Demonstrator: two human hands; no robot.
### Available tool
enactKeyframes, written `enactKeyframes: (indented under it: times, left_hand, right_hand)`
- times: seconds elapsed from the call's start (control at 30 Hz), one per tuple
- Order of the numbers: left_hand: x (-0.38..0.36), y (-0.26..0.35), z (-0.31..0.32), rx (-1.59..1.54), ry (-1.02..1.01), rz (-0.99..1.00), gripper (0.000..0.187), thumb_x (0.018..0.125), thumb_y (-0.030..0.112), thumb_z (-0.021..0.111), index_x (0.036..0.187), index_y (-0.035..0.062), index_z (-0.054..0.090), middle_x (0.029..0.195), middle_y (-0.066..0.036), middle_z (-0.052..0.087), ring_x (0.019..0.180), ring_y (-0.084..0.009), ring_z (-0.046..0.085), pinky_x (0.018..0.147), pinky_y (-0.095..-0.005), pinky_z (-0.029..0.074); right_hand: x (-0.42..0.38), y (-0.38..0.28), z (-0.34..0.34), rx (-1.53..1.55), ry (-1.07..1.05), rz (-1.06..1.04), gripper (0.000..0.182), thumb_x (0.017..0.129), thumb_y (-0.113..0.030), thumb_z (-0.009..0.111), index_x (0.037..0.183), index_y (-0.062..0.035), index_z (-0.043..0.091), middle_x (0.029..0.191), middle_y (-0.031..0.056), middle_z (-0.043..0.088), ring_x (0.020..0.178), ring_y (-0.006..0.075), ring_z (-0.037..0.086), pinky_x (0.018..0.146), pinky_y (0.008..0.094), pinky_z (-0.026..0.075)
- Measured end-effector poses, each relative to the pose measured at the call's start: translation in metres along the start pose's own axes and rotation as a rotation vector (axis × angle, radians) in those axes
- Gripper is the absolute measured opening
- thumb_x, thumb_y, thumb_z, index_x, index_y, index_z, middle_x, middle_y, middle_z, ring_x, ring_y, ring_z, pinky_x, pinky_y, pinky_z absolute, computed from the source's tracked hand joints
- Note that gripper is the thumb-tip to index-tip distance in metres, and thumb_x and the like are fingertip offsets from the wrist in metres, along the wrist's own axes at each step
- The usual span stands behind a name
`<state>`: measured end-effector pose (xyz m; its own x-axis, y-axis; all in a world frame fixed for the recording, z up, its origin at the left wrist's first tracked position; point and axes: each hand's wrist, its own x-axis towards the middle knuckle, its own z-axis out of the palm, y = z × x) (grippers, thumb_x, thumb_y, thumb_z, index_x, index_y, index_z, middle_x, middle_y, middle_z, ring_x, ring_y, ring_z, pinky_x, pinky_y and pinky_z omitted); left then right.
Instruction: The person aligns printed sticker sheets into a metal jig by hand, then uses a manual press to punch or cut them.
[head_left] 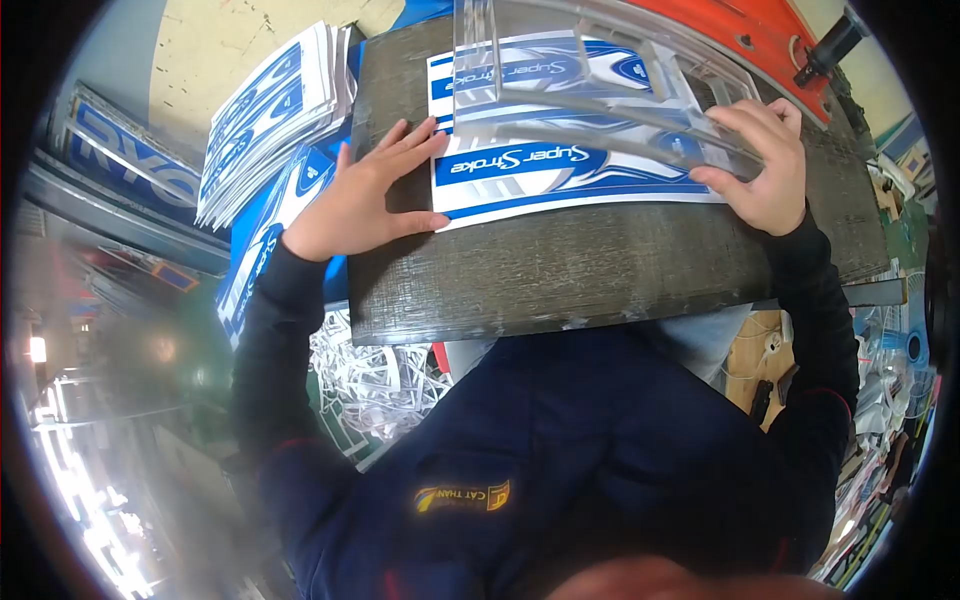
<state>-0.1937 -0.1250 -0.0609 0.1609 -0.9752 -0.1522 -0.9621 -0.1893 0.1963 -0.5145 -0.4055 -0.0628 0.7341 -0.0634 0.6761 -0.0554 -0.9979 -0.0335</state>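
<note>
A blue and white printed sheet (500, 168) reading "Super Stroke" lies on the dark worktable (560, 265). Over its upper part stands a clear plastic frame (600, 113) with several bars. My left hand (365, 190) rests flat with its fingers spread, the fingertips and thumb touching the sheet's left edge. On the right, my right hand (762, 160) has its thumb and fingers closed round the right end of the clear frame, with the thumb near the sheet's right side.
A stack of printed sheets (265, 125) stands to the left, with more blue sheets (265, 235) beneath. A red machine part (740, 35) with a black handle (833, 45) is behind. White paper scraps (375, 385) lie below the table's front edge.
</note>
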Motion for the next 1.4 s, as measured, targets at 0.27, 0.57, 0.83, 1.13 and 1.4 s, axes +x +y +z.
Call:
enactKeyframes:
  times: [0.27,0.57,0.83,1.13,1.4]
  left_hand:
    - [-0.007,-0.013,0.017,-0.211,0.145,0.045,0.105,0.075,0.055,0.079,0.156,0.0127,0.027,0.162,-0.01,0.027,0.152,-0.0323,0.015,0.115,-0.0686,0.006]
    - [-0.019,-0.004,0.03,-0.261,0.281,0.112,0.121,0.064,0.057,0.086,0.155,0.0048,0.026,0.159,-0.018,0.03,0.151,-0.0331,0.019,0.116,-0.0653,0.005]
    - [-0.019,-0.011,0.037,-0.242,0.334,0.117,0.113,0.062,0.053,0.088,0.149,0.0012,0.038,0.155,-0.017,0.038,0.148,-0.0324,0.027,0.118,-0.063,0.008]
    - [-0.023,-0.011,0.033,-0.237,0.354,0.125,0.106,0.061,0.045,0.088,0.145,-0.0029,0.044,0.153,-0.02,0.04,0.146,-0.033,0.031,0.118,-0.0604,0.013]
    - [-0.025,-0.012,0.032,-0.25,0.364,0.137,0.104,0.062,0.043,0.088,0.144,-0.0041,0.044,0.152,-0.021,0.041,0.145,-0.0336,0.033,0.119,-0.0573,0.016]
  right_hand:
    - [0.004,-0.019,0.021,-0.017,-0.144,-0.073,0.058,0.066,-0.048,0.087,0.103,-0.0071,0.069,0.095,0.0076,0.068,0.091,0.0225,0.062,0.094,0.0404,0.03]
    - [0.009,-0.036,0.033,-0.003,-0.185,-0.109,0.059,0.066,-0.052,0.085,0.099,-0.0063,0.069,0.093,0.0065,0.067,0.088,0.0219,0.062,0.091,0.0408,0.029]
    - [0.008,-0.042,0.036,0.015,-0.22,-0.101,0.058,0.065,-0.05,0.086,0.098,-0.0056,0.068,0.089,0.0055,0.064,0.085,0.0214,0.06,0.09,0.0406,0.029]
    - [0.01,-0.047,0.038,0.009,-0.227,-0.109,0.059,0.065,-0.051,0.086,0.098,-0.006,0.068,0.09,0.0049,0.064,0.084,0.0208,0.06,0.089,0.0417,0.029]
    - [0.011,-0.048,0.042,0.014,-0.229,-0.113,0.059,0.064,-0.051,0.086,0.099,-0.0065,0.068,0.09,0.0039,0.065,0.084,0.0197,0.06,0.089,0.0419,0.028]
